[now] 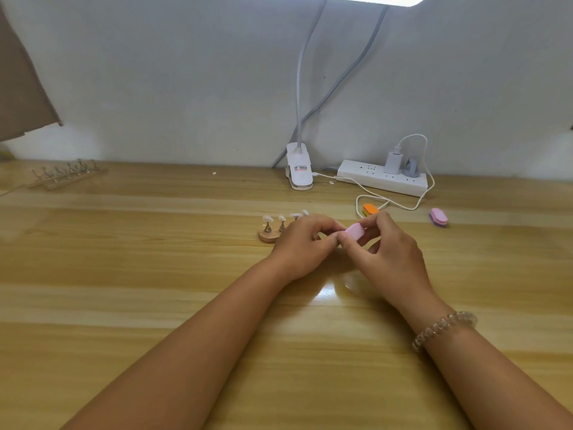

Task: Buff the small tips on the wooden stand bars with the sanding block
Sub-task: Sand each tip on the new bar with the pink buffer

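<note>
A wooden stand bar (267,236) lies in the middle of the table, with several small white tips (267,218) on metal posts. My left hand (302,243) covers the bar's right part, its fingers curled at one hidden tip. My right hand (389,252) grips a pale pink sanding block (355,231) between thumb and fingers, and the block's left end meets my left fingertips. Whether the block touches a tip is hidden.
Two more stand bars (66,176) lie at the far left. A clip lamp (299,170) and a white power strip (383,178) with cables sit by the wall. An orange block (370,209) and a pink-purple block (438,216) lie to the right.
</note>
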Tool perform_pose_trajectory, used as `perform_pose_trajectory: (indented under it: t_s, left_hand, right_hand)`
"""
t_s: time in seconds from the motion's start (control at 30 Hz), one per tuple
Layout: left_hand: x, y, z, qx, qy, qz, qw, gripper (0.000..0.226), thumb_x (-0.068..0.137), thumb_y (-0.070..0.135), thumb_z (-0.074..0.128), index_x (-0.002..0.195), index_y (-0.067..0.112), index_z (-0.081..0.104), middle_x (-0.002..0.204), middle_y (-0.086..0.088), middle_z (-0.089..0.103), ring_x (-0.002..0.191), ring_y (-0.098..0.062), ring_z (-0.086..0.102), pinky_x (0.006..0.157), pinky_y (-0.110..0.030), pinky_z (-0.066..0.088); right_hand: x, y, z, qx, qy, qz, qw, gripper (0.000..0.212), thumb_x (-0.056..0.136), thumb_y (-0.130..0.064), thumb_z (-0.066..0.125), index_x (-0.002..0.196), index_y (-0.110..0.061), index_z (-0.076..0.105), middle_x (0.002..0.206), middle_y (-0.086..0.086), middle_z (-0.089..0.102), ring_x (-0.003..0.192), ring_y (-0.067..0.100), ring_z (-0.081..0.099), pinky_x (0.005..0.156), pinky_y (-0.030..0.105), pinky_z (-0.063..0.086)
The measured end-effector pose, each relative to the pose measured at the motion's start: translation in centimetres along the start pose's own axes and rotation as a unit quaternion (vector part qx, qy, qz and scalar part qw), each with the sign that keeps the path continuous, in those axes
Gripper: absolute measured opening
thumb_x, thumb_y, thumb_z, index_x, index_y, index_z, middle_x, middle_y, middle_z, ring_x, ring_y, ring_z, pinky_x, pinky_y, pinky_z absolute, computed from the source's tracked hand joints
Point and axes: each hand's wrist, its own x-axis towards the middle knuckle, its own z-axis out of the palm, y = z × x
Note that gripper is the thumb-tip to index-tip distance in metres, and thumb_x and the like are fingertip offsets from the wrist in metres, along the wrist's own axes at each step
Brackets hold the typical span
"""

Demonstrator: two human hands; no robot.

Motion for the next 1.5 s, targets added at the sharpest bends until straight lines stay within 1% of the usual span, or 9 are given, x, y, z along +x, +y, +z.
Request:
perform_pose_trajectory:
  t_s: [0.2,0.37,0.5,0.6,0.9,1.07,1.23,1.37,1.5]
  left_hand:
    - [0.09,-0.1,0.17,0.026,-0.003,0.013,1.0,0.013,0.094,0.026,0.063,0.091,0.037,0.069,0.089,0.015,0.059,0.072,-0.002,0.049,0.072,-0.029,0.04]
    - [0.09,-0.11,0.19,0.007,0.012,0.016,1.0,0.013,0.097,0.025,0.06,0.093,0.031,0.071,0.082,0.018,0.066,0.062,0.007,0.049,0.066,-0.026,0.036]
    - [0.02,-0.07,0.11,0.009,0.013,0.021,1.0,0.015,0.099,0.018,0.056,0.098,0.024,0.07,0.083,0.016,0.066,0.071,0.006,0.053,0.069,-0.027,0.04]
    - [-0.14,0.05,0.15,0.023,0.006,0.022,0.999,0.017,0.099,0.018,0.054,0.098,0.028,0.068,0.083,0.018,0.068,0.07,0.01,0.054,0.068,-0.025,0.039]
    - [-0.29,0.41,-0.02,0.034,-0.006,0.012,0.999,0.02,0.099,0.018,0.051,0.095,0.031,0.064,0.084,0.019,0.066,0.072,0.01,0.053,0.071,-0.028,0.041]
    - [-0.16,0.25,-0.08,0.03,0.011,0.001,0.999,0.018,0.098,0.015,0.049,0.1,0.024,0.065,0.087,0.012,0.066,0.083,-0.01,0.058,0.078,-0.035,0.046]
    - [-0.1,0.21,0.08,0.033,-0.001,0.01,0.999,0.016,0.099,0.021,0.053,0.095,0.03,0.066,0.079,0.021,0.065,0.069,0.01,0.052,0.069,-0.026,0.039]
    - [0.0,0.01,0.1,0.045,0.002,0.005,0.999,0.011,0.097,0.027,0.058,0.095,0.027,0.069,0.082,0.019,0.062,0.06,0.008,0.048,0.065,-0.028,0.036]
    - [-0.13,0.11,0.23,0.033,0.012,0.011,0.999,0.01,0.094,0.027,0.064,0.088,0.033,0.067,0.077,0.02,0.059,0.053,0.007,0.046,0.06,-0.027,0.032]
  right_hand:
    - [0.22,0.03,-0.12,0.012,0.007,0.013,1.0,0.038,0.081,-0.055,0.062,0.099,-0.023,0.057,0.084,-0.013,0.063,0.073,0.013,0.06,0.07,0.035,0.045]
    - [0.55,0.07,-0.33,0.044,0.011,0.047,0.998,0.03,0.086,-0.05,0.063,0.101,-0.024,0.059,0.084,-0.015,0.063,0.079,0.014,0.062,0.081,0.041,0.05]
    - [-0.03,-0.43,-0.08,0.067,-0.032,0.006,0.997,0.03,0.085,-0.051,0.061,0.101,-0.025,0.061,0.086,-0.014,0.067,0.068,0.012,0.063,0.074,0.04,0.052]
    - [0.26,-0.23,-0.15,0.062,-0.006,0.021,0.998,0.022,0.087,-0.049,0.062,0.097,-0.03,0.059,0.083,-0.017,0.066,0.07,0.007,0.061,0.077,0.039,0.051]
    - [0.24,-0.15,-0.12,0.04,0.024,-0.008,0.999,0.031,0.081,-0.052,0.06,0.095,-0.025,0.063,0.098,-0.014,0.062,0.072,0.005,0.058,0.073,0.033,0.046]
    - [-0.16,-0.22,0.01,0.021,0.004,-0.051,0.998,0.026,0.082,-0.047,0.068,0.096,-0.026,0.062,0.098,-0.014,0.058,0.065,0.007,0.057,0.068,0.026,0.045]
    - [0.19,-0.22,-0.19,0.024,0.037,-0.016,0.999,0.026,0.083,-0.041,0.069,0.101,-0.024,0.063,0.104,-0.01,0.059,0.067,0.006,0.058,0.078,0.04,0.051]
    - [-0.23,-0.58,-0.04,0.009,0.018,-0.047,0.999,0.032,0.084,-0.048,0.062,0.104,-0.023,0.064,0.102,-0.011,0.056,0.065,0.009,0.059,0.073,0.036,0.05]
    - [0.39,-0.14,-0.29,-0.01,0.028,0.007,1.0,0.034,0.084,-0.051,0.065,0.102,-0.022,0.064,0.103,-0.006,0.059,0.079,0.015,0.059,0.079,0.037,0.049]
